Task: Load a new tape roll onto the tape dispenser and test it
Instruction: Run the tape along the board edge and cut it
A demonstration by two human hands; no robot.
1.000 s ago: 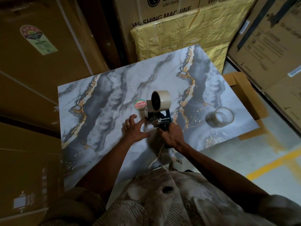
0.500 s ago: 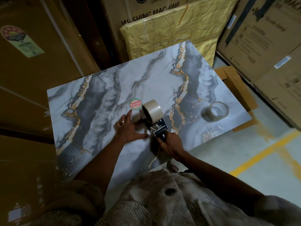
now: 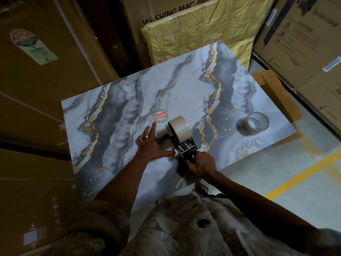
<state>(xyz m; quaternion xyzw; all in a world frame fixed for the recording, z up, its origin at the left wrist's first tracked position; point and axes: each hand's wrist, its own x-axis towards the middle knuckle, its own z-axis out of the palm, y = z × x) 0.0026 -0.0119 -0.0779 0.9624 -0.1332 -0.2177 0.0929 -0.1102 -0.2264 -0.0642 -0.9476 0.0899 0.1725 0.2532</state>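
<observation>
A blue hand-held tape dispenser (image 3: 188,149) lies low on the marble-patterned table (image 3: 120,111), carrying a full beige tape roll (image 3: 180,128) at its far end. My right hand (image 3: 201,164) grips the dispenser's handle near the table's front edge. My left hand (image 3: 152,144) lies flat on the table just left of the dispenser, fingers spread, thumb pointing toward the metal front. A nearly used-up tape roll (image 3: 257,123) lies on the table at the right.
A round red and green sticker (image 3: 160,116) is stuck on the table beyond my left hand. Cardboard boxes (image 3: 46,71) wall in the left, back and right. A yellow wrapped parcel (image 3: 199,30) leans behind the table. Bare floor with a yellow line (image 3: 299,174) lies to the right.
The dispenser has tipped from upright down toward the table, its roll now low and slanted. My left hand has flattened on the table beside it. The camera view shifted a little.
</observation>
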